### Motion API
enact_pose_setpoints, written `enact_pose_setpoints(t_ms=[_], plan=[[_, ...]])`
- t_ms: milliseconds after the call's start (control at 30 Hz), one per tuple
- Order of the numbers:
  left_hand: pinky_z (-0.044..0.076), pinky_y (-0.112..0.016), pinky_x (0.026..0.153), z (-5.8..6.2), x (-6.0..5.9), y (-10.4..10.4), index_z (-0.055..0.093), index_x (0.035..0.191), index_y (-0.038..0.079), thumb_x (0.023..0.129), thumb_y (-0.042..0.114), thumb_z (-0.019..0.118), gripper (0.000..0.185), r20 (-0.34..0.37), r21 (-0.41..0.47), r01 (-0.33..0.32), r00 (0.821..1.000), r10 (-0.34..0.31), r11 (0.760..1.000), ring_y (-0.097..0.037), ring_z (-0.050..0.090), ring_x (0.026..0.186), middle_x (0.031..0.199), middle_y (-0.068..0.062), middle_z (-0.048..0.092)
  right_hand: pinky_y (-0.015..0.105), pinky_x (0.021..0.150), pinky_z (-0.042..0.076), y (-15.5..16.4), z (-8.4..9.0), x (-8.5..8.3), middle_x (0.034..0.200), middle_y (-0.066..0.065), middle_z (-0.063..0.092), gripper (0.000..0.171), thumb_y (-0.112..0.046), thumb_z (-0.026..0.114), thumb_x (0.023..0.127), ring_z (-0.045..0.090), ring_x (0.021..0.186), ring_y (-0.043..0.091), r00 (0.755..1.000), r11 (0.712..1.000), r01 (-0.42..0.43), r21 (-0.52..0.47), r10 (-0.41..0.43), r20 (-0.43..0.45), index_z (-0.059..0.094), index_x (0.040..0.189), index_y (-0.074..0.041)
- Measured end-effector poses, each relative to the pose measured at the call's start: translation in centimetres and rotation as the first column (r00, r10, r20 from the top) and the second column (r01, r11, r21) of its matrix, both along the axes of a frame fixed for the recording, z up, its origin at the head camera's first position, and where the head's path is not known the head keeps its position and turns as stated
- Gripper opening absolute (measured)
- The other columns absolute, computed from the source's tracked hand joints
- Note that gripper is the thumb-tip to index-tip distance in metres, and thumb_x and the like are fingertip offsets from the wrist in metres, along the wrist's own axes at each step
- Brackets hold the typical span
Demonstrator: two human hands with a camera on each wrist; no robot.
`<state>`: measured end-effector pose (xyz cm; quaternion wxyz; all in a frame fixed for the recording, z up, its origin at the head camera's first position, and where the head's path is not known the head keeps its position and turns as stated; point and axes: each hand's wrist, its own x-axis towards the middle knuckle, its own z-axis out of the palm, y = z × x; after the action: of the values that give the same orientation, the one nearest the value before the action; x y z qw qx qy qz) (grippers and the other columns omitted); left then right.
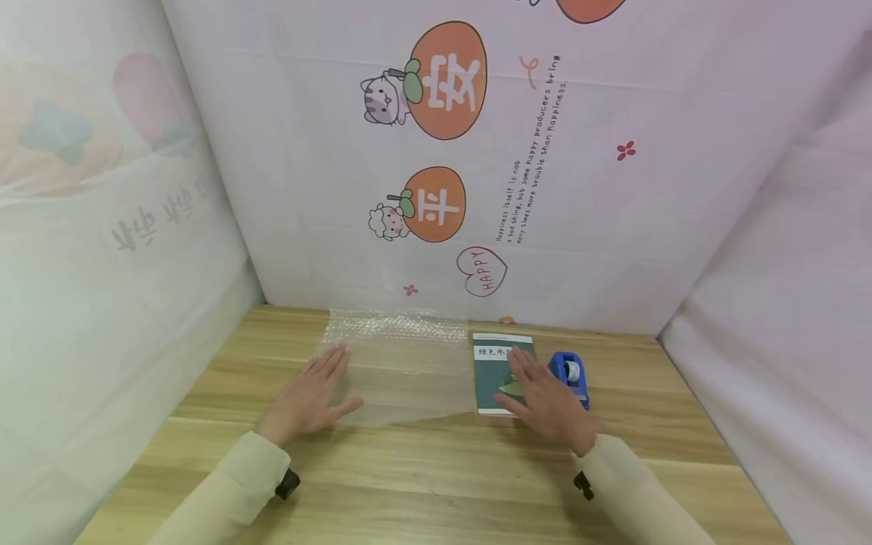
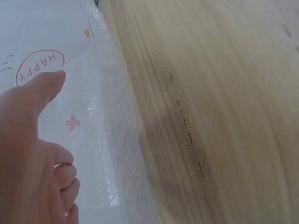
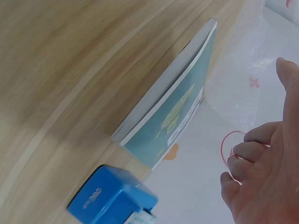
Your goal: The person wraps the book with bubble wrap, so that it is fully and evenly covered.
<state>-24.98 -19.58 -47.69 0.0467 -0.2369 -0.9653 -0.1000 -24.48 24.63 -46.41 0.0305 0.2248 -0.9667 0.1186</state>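
Observation:
A sheet of clear bubble wrap [image 1: 409,371] lies flat on the wooden table, its far edge near the back wall. My left hand [image 1: 309,393] is over its left edge, fingers extended and thumb spread, holding nothing. To the right of the wrap lies a green-covered book [image 1: 492,378] with a white title band and a leaf picture. My right hand [image 1: 548,397], fingers straight, hovers above the book's right side and hides part of its cover. In the right wrist view a gap shows between that hand and the book [image 3: 163,112].
A blue tape dispenser [image 1: 571,378] with a roll of tape stands right of the book, close to my right hand. Printed white cloth [image 1: 327,166] forms the back and side walls around the wooden table [image 1: 422,484].

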Motion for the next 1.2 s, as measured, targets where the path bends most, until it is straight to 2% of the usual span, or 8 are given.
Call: enact_pose_setpoints(t_ms=[300,500,767,967,1200], plan=[[0.026,-0.06,0.131,0.1,-0.1,-0.1,0.027,0.162,-0.011,0.105,0.05,0.057,0.088,0.026,0.01,0.008,1.0,-0.008,1.0,-0.046,0.026,0.16,0.173,-0.028,0.023,0.063,0.128,0.031,-2.4,0.0,-0.4,0.173,0.026,0.025,0.084,-0.05,0.054,0.108,0.027,0.16,0.046,0.998,0.998,-0.066,0.016,0.066,0.004,0.026,0.164,0.006],[0.027,-0.059,0.131,0.1,-0.1,-0.2,0.028,0.161,-0.011,0.105,0.048,0.058,0.087,0.023,0.004,0.017,1.0,-0.017,1.0,-0.046,0.027,0.16,0.172,-0.028,0.024,0.058,0.129,0.033,-4.3,-0.1,-0.7,0.174,0.023,0.025,0.084,-0.054,0.051,0.108,0.029,0.161,0.041,0.996,0.994,-0.086,0.068,0.086,0.004,0.027,0.165,0.003],[0.031,-0.06,0.129,-0.5,-0.4,-0.8,0.034,0.157,-0.015,0.104,0.047,0.06,0.085,-0.007,-0.025,0.035,0.999,-0.035,0.999,-0.049,0.032,0.157,0.169,-0.032,0.03,0.055,0.132,0.029,-6.3,-0.7,-1.1,0.175,0.02,0.022,0.084,-0.054,0.049,0.109,0.026,0.163,0.038,0.992,0.989,-0.12,0.082,0.118,0.04,0.024,0.166,0.002],[0.03,-0.061,0.129,-0.9,-0.7,-1.3,0.034,0.157,-0.014,0.105,0.047,0.059,0.085,0.023,-0.028,0.032,0.999,-0.032,0.999,-0.049,0.032,0.157,0.169,-0.031,0.029,0.056,0.13,0.031,-7.5,-1.3,-1.4,0.172,0.025,0.028,0.08,-0.049,0.051,0.11,0.031,0.16,0.041,0.987,0.983,-0.159,0.09,0.158,0.02,0.028,0.163,0.006],[0.031,-0.06,0.129,-1.4,-1.1,-1.9,0.034,0.158,-0.013,0.105,0.048,0.059,0.085,0.032,-0.024,0.044,0.999,-0.043,0.999,-0.048,0.032,0.157,0.169,-0.031,0.03,0.054,0.131,0.031,-8.3,-1.8,-1.5,0.172,0.024,0.029,0.08,-0.051,0.049,0.11,0.029,0.161,0.042,0.987,0.982,-0.156,0.105,0.152,0.045,0.029,0.163,0.005]])
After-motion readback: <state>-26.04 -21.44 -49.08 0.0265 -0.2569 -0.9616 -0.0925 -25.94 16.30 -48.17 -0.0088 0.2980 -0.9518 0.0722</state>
